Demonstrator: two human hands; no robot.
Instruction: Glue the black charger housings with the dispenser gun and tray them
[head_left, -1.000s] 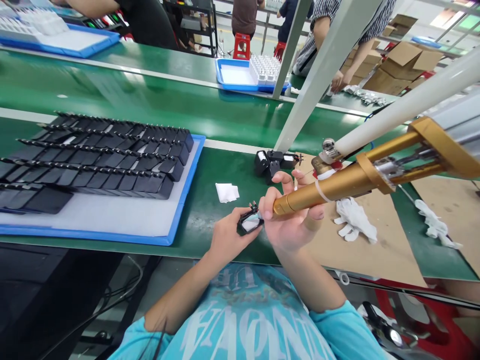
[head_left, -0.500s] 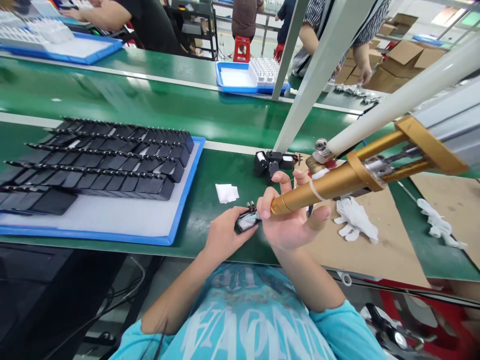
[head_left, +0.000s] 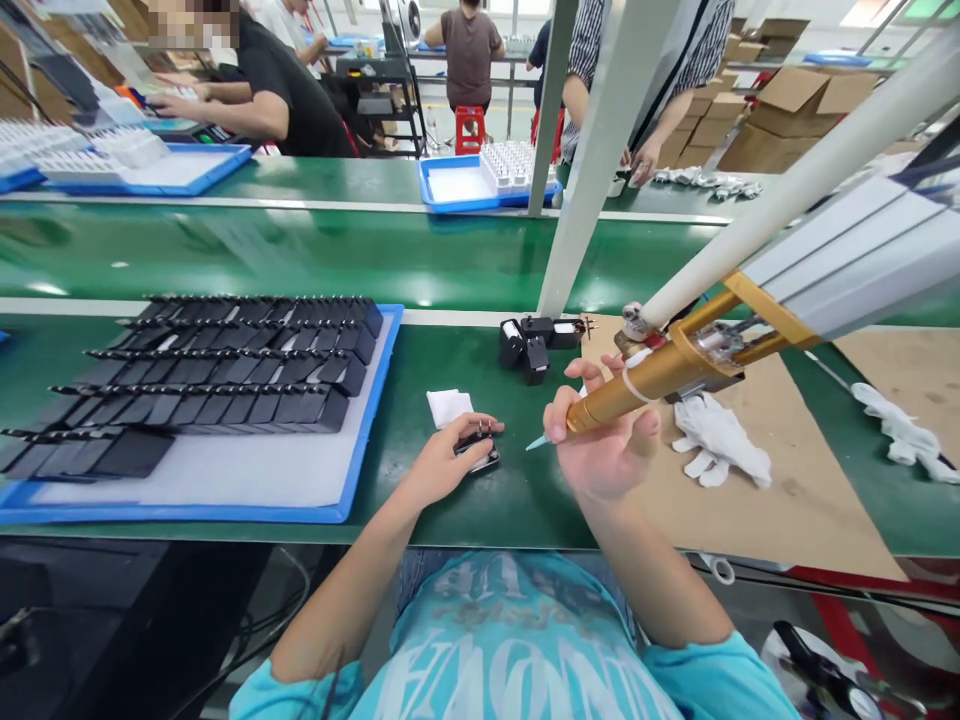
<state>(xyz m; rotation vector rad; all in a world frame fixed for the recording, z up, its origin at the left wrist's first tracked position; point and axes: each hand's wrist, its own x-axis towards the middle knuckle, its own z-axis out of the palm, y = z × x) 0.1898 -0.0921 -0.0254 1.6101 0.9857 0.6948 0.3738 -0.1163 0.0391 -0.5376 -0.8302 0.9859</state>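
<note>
Look, one black housing (head_left: 486,462) is gripped in the left hand (head_left: 448,458) near one white cloth (head_left: 448,407); the right hand (head_left: 604,440) curls its fingers round one golden dispenser (head_left: 626,392), its single pale tip apart from the housing, and five rows of black units (head_left: 247,380) stand on one blue tray (head_left: 346,500)

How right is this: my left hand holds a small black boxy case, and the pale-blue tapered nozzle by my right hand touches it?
Not touching: the head view shows the nozzle by your right hand apart from the case your left hand holds.
</note>
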